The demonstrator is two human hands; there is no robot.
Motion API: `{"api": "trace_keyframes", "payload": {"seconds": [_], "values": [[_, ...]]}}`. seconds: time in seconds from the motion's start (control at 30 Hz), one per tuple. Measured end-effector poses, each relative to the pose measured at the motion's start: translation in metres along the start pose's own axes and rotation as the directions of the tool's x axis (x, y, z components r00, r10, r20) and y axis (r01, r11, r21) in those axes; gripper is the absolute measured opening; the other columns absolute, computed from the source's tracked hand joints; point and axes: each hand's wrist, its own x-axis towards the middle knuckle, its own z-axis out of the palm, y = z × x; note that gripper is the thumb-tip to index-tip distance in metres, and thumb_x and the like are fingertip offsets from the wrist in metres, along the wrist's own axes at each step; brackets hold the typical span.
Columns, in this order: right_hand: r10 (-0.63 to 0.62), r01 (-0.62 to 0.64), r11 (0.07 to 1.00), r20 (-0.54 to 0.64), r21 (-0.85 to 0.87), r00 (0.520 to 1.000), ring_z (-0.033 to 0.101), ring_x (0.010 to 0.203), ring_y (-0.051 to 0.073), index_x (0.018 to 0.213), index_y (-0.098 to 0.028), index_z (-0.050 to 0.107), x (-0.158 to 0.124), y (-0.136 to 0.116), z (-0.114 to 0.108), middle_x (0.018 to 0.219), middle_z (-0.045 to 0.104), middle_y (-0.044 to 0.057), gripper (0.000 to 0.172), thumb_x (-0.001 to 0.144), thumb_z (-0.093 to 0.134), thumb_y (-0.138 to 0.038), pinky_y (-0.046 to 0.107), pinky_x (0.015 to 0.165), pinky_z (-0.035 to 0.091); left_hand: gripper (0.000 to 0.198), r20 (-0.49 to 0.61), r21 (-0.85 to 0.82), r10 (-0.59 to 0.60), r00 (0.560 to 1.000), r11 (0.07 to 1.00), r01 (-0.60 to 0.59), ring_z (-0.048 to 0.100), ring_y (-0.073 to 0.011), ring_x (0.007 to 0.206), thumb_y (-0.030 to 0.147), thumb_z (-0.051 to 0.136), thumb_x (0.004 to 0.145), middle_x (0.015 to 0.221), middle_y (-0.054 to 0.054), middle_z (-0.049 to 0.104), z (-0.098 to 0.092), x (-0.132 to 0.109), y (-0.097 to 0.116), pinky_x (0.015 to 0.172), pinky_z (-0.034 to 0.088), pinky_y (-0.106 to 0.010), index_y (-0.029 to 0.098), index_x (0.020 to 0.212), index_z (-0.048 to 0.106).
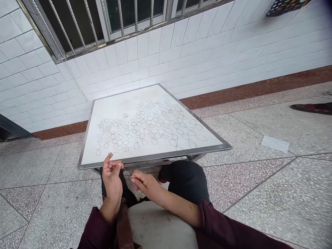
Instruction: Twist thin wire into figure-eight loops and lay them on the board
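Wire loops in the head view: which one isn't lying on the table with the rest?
The wire loop pinched by the left hand, its straight end running to the right hand. The other wire loops lie flat on the white tabletop.

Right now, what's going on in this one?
A seated person holds a thin wire between both hands. The left hand pinches it at the fingertips, where it curves into a small loop, and the right hand grips the stretch running off to the side. Just ahead, many wire figure-eight loops lie spread across a white table with a metal edge.
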Motion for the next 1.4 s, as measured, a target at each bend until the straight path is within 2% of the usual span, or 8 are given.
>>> {"api": "trace_keyframes", "payload": {"seconds": [0.3, 0.47, 0.73, 0.93, 1.13, 1.4], "values": [[0.017, -0.015, 0.999, -0.043, 0.033, 0.999, 0.055, 0.063, 0.015, 0.084, -0.023, 0.056, 0.001, 0.004, -0.003, 0.068, 0.06, -0.002, 0.017, 0.095, 0.046, -0.032, 0.027, 0.063, 0.042, 0.05, -0.037, 0.014, 0.002, 0.999, 1.0, -0.002, 0.063, -0.0126, 0.078, 0.024, 0.08, 0.076, 0.074, 0.004, 0.06, 0.001, -0.002, 0.002, 0.078, 0.051, -0.028, 0.022, 0.123, 0.062], [0.002, -0.003, 1.0, -0.031, -0.015, 1.0, 0.055, 0.062, 0.014, 0.081, -0.022, 0.054, -0.001, 0.003, -0.003, 0.066, 0.059, -0.003, 0.019, 0.096, 0.045, -0.031, 0.027, 0.065, 0.042, 0.048, -0.032, 0.003, 0.007, 0.999, 1.0, -0.007, 0.062, -0.0115, 0.076, 0.023, 0.08, 0.076, 0.074, 0.004, 0.061, -0.001, -0.002, 0.002, 0.079, 0.05, -0.028, 0.022, 0.121, 0.062], [0.01, -0.009, 1.0, -0.069, 0.019, 0.998, 0.054, 0.06, 0.014, 0.087, -0.023, 0.058, -0.001, 0.008, -0.003, 0.067, 0.058, -0.002, 0.018, 0.095, 0.046, -0.033, 0.025, 0.059, 0.043, 0.048, -0.012, -0.024, 0.02, 1.0, 0.999, -0.021, 0.063, -0.0118, 0.073, 0.023, 0.08, 0.076, 0.077, 0.002, 0.066, -0.002, -0.001, 0.001, 0.079, 0.05, -0.029, 0.022, 0.12, 0.063], [0.066, -0.056, 0.994, -0.104, 0.093, 0.992, 0.05, 0.054, 0.012, 0.087, -0.022, 0.06, -0.001, 0.013, 0.0, 0.069, 0.056, -0.001, 0.021, 0.093, 0.05, -0.039, 0.024, 0.05, 0.045, 0.048, 0.007, -0.072, -0.02, 1.0, 0.997, 0.02, 0.065, -0.0134, 0.082, 0.024, 0.08, 0.077, 0.086, 0.0, 0.068, -0.001, -0.002, 0.003, 0.085, 0.051, -0.032, 0.023, 0.121, 0.062], [0.139, -0.123, 0.948, -0.034, 0.293, 0.99, 0.054, 0.052, 0.012, 0.087, -0.022, 0.057, 0.001, 0.008, 0.01, 0.068, 0.059, -0.002, 0.023, 0.087, 0.059, -0.045, 0.023, 0.047, 0.049, 0.044, 0.034, -0.042, -0.078, 0.996, 0.996, 0.079, 0.066, -0.0144, 0.082, 0.027, 0.078, 0.078, 0.088, -0.002, 0.068, 0.001, -0.006, 0.0, 0.08, 0.052, -0.031, 0.021, 0.12, 0.062], [0.108, -0.07, 0.958, -0.123, 0.278, 0.986, 0.053, 0.052, 0.012, 0.087, -0.022, 0.056, 0.006, 0.006, 0.016, 0.068, 0.057, -0.002, 0.018, 0.085, 0.058, -0.04, 0.022, 0.043, 0.047, 0.039, 0.076, 0.01, -0.18, 0.981, 0.984, 0.179, 0.062, -0.0117, 0.074, 0.028, 0.079, 0.078, 0.08, 0.001, 0.066, 0.002, -0.012, -0.002, 0.072, 0.048, -0.026, 0.019, 0.114, 0.066]]}}
